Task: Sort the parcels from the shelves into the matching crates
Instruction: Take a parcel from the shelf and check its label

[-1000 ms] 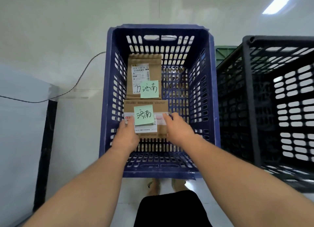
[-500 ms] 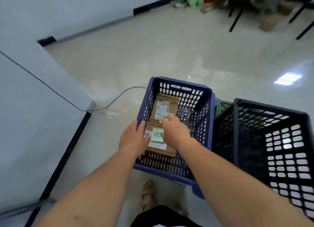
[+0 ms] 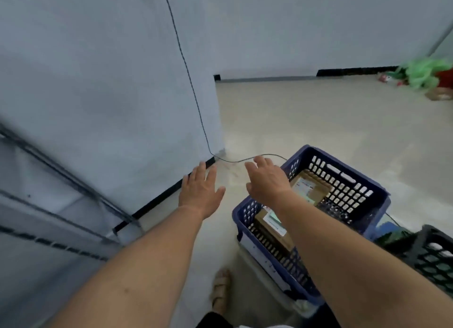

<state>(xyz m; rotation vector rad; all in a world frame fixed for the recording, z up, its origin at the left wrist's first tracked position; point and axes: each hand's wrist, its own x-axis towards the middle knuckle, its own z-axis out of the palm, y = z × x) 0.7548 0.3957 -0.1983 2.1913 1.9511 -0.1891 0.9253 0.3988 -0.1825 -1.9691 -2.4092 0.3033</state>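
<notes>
Lying in the blue crate (image 3: pixel 343 192), two brown parcels rest under the right hand (image 3: pixel 266 180), which hovers above the crate's left rim, fingers spread and empty. The nearer parcel (image 3: pixel 267 229), bearing a green note, is partly hidden by that forearm; the farther parcel (image 3: pixel 312 189) lies beyond. The left hand (image 3: pixel 199 192), flat and empty, hangs over the floor left of the crate. Half a second ago both hands were on the nearer parcel; now they are clear of it
</notes>
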